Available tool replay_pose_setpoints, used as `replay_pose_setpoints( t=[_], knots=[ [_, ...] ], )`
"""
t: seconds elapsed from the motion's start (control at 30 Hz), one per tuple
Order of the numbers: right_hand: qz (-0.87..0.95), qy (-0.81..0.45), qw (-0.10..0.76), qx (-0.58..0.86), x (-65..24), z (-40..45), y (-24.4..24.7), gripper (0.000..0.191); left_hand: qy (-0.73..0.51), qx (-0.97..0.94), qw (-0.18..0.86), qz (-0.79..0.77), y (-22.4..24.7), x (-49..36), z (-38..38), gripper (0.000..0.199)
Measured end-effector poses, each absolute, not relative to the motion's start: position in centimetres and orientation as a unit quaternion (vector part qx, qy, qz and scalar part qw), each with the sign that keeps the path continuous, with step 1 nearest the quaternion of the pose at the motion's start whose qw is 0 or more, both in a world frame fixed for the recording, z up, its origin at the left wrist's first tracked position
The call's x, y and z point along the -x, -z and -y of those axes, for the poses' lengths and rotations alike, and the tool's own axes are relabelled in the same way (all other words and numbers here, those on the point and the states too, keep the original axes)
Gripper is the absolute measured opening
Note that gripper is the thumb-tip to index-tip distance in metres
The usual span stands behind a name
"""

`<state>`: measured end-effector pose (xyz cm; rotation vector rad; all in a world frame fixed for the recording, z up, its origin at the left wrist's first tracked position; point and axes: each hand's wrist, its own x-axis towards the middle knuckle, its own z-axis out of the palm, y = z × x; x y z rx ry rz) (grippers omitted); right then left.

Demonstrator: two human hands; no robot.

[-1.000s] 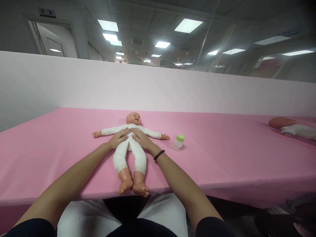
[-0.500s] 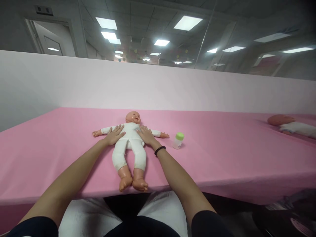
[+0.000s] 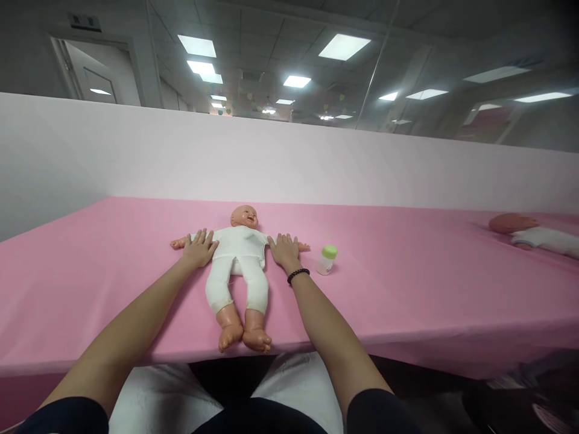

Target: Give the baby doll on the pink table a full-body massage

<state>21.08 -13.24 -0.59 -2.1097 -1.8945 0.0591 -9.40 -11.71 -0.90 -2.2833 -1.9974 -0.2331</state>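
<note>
L hand (image 3: 198,248), R hand (image 3: 286,251) slid outwd; spread on doll (image 3: 239,243) arms.

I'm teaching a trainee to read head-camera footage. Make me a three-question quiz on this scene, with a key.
1. What colour is the lid of the small container? A) red B) green C) blue
2. True or false: the dark bracelet is worn just behind the right hand.
3. What does the left hand partly cover on the nearer doll?

Key: 1. B. 2. True. 3. One outstretched arm.
</note>
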Motion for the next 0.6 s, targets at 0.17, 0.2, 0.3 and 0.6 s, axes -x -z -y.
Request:
replay_pose_setpoints(
  t=[0.17,0.2,0.3,0.6],
  knots=[
    [0.654,0.005,0.159,0.740,-21.4,13.4,0.2,0.072,0.064,0.719,0.100,0.685,0.9,10.0,11.6,0.070],
    [0.650,0.000,0.158,0.743,-21.5,13.5,0.1,0.071,0.059,0.713,0.108,0.690,0.9,10.1,11.5,0.070],
    [0.632,-0.027,0.160,0.758,-22.1,13.7,-0.3,0.073,0.048,0.693,0.117,0.710,0.6,10.8,11.3,0.072],
    [0.627,-0.074,0.176,0.755,-24.0,13.7,-0.7,0.078,0.050,0.690,0.067,0.719,-0.6,13.6,11.0,0.059]
  ],
)
